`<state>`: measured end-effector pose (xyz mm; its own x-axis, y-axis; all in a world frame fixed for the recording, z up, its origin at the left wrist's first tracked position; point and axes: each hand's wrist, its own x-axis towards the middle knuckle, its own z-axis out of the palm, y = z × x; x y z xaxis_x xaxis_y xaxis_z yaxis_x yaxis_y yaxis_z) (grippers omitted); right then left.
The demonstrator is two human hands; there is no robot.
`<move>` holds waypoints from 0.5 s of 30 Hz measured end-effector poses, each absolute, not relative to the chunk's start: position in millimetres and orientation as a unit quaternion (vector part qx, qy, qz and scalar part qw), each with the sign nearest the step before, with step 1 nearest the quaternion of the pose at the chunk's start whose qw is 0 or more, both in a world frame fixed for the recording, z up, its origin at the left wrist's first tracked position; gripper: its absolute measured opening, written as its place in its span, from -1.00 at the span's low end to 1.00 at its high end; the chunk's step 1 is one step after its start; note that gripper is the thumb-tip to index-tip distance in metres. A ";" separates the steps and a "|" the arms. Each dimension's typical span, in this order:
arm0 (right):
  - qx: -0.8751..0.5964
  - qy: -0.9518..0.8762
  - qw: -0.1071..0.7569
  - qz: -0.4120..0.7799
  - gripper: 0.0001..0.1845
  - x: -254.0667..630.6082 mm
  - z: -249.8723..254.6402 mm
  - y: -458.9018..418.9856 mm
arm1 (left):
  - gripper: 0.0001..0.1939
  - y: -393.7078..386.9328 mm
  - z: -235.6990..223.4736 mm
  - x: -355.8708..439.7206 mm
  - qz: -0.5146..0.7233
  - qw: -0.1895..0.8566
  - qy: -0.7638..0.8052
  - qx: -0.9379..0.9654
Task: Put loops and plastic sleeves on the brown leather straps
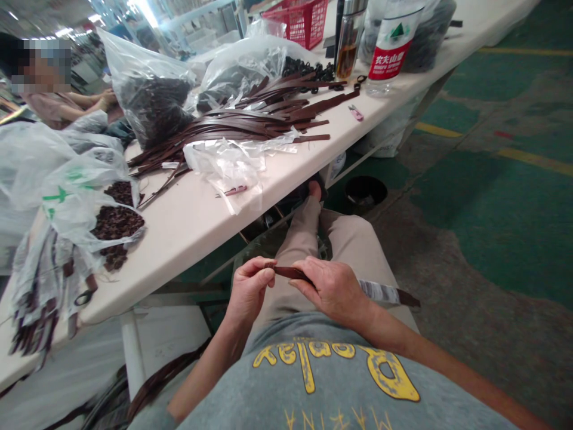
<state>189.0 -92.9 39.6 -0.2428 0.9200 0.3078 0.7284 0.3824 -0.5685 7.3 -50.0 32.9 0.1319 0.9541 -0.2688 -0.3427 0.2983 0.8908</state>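
Person's left hand point(249, 289) and right hand point(331, 291) pinching narrow brown leather strap point(290, 273) between thumbs and fingers, above beige trousers point(344, 239); strap's right end wrapped in grey-white band point(380, 291). Flat leather straps point(250, 116) lying across white desk point(188, 239), upper left, beside crinkled clear plastic bags point(152, 89). Worn green-painted floor point(492, 239) spreading right.

Dark brown strap point(290, 273), grey-and-white striped wrapping point(380, 292) near one end. Grey T-shirt point(286, 388), yellow lettering. Beige trousers point(353, 245). Cream table point(188, 239). Red basket point(299, 21). Bottle point(396, 51), label red and white. Floor point(492, 239) patched green and grey, yellow lines.
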 end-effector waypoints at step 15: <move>-0.490 -0.800 0.301 0.169 -0.65 186.6 35.7 -91.2 | -0.81 -56.9 25.6 13.1 0.412 0.718 0.432 0.357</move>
<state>186.6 -91.2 35.7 -0.3381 0.8865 0.3160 0.6838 0.4621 -0.5647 13.1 -56.9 25.6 0.2866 0.9008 -0.3262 -0.2842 0.4051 0.8690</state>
